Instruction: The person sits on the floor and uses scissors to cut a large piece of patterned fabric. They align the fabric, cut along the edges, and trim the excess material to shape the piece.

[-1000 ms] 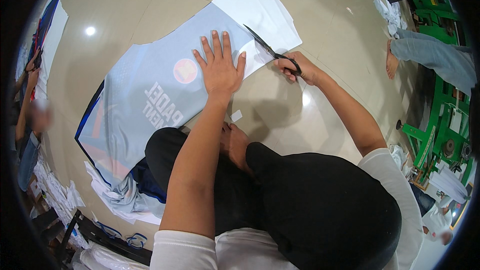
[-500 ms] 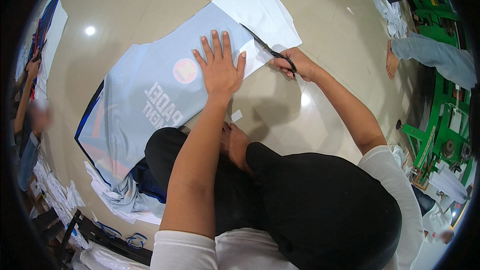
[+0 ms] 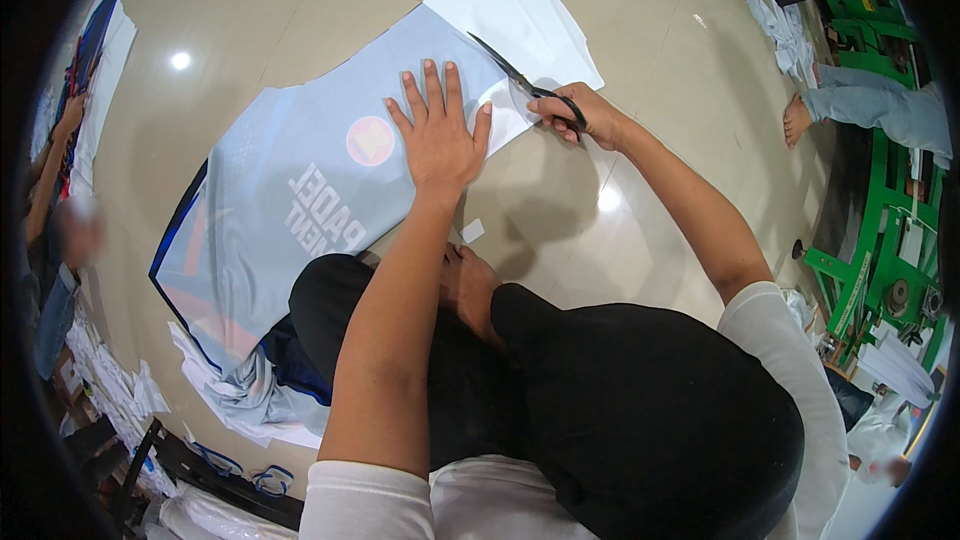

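Note:
A light grey-blue piece of printed fabric (image 3: 270, 160) lies spread on the tiled floor, with a round emblem and pale mirrored lettering showing through it. My left hand (image 3: 440, 145) presses flat on it, fingers spread. In my right hand (image 3: 590, 115) are black-handled scissors (image 3: 510, 65), gripped by the handles. Their blades are parted and point up and left, lying along the border between the grey-blue fabric and the white fabric (image 3: 520, 15) at its far right end. The lower blade is partly hidden by the cloth.
Crumpled white and navy fabric (image 3: 260, 395) lies near my knee. A small white scrap (image 3: 473, 231) is on the floor by my foot. Green machine frames (image 3: 880, 240) and a person's bare foot (image 3: 796, 120) are at the right. Another person handles fabric (image 3: 95, 90) at the far left.
The scissors have advanced slightly up and left along the fabric with my right hand. My left hand has stayed in place. The other person's foot at the right has shifted.

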Motion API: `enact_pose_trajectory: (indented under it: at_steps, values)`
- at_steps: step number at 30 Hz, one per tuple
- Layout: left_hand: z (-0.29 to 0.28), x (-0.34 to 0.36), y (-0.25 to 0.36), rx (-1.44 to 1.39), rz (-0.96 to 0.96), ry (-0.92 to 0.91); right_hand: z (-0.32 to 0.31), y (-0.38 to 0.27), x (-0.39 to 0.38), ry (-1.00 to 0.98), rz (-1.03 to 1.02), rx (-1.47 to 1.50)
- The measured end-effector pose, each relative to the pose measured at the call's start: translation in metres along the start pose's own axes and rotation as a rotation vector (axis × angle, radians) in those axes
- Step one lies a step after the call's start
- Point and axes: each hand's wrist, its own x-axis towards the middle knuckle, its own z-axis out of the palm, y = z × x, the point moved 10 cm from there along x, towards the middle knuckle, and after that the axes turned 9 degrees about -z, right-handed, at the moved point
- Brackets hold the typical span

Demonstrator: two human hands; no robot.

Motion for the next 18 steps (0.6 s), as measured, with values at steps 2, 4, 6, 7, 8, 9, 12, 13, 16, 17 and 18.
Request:
enact_pose_trajectory:
  at_steps: [2, 4, 6, 7, 8, 9, 12, 13, 16, 17, 18]
  values:
    - [0.000, 0.000, -0.001, -0.001, -0.002, 0.001, 0.002, -0.006, 0.000, -0.004, 0.002, -0.028]
    - [0.000, 0.000, 0.000, -0.001, -0.001, 0.002, 0.001, -0.003, 0.003, 0.001, -0.002, -0.007]
    - [0.000, 0.001, 0.001, 0.002, 0.002, 0.003, -0.001, -0.002, 0.005, 0.001, -0.014, -0.001]
    - [0.000, 0.001, 0.002, 0.000, 0.004, 0.005, -0.004, -0.002, 0.005, -0.002, -0.022, -0.007]
    - [0.001, 0.000, 0.001, 0.000, 0.002, 0.005, -0.004, -0.001, 0.006, -0.009, -0.029, -0.012]
    - [0.001, 0.000, 0.001, 0.000, 0.001, 0.004, -0.003, 0.001, 0.007, -0.019, -0.033, -0.016]
    - [0.002, 0.001, 0.000, 0.008, -0.002, -0.002, -0.001, 0.000, 0.007, -0.028, -0.041, -0.030]
    - [0.002, 0.001, 0.000, 0.004, -0.002, -0.003, -0.002, 0.000, 0.006, -0.018, -0.039, -0.036]
    - [0.002, 0.000, -0.001, 0.003, -0.003, -0.010, 0.002, -0.008, 0.005, 0.001, -0.008, -0.014]
    - [0.002, 0.000, -0.001, 0.006, -0.004, -0.011, 0.003, -0.012, 0.005, 0.007, 0.007, -0.001]
    - [0.002, 0.000, -0.001, 0.009, -0.004, -0.013, 0.004, -0.015, 0.006, 0.001, 0.011, -0.013]
